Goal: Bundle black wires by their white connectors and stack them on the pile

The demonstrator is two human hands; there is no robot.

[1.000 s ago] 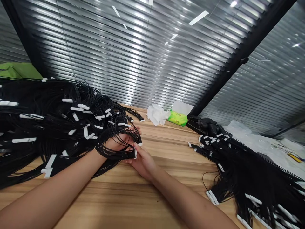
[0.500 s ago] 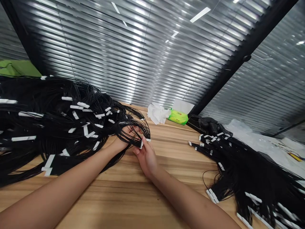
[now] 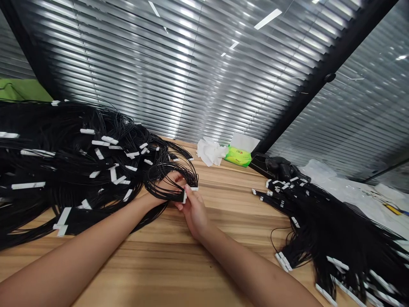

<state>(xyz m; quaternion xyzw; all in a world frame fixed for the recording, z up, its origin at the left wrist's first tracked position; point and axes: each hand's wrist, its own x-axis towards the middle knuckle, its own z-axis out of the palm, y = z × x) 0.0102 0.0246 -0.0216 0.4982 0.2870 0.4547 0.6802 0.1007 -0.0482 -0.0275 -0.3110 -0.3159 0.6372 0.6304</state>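
1. Both hands have drawn slightly left since the earlier frame, and the black wire loop [image 3: 154, 182] looks gathered more tightly.
2. Slatted metal blinds [image 3: 191, 72] fill the background behind the wooden table [image 3: 153, 251].
3. A large heap of black wires [image 3: 57, 123] spreads across the table's left side, and a second heap of black wires [image 3: 332, 226] lies to the right. Both are dotted with white connectors. The second heap's strands mostly run one way, as if laid out deliberately.
4. The wire loop sits above the table, just beside the left heap's front edge and between the hands. Its strands seem to trail back into that heap.
5. The left hand [image 3: 169, 180] is curled, cradling the loop, which probably keeps the strands bunched and off the heap.
6. The right hand [image 3: 194, 213] pinches a small white connector [image 3: 184, 196] between thumb and fingertips, apparently holding it apart from the loop.
7. Farther back lie crumpled white tissue [image 3: 209, 152], a green tissue packet [image 3: 237, 156] and a black glove [image 3: 281, 167].
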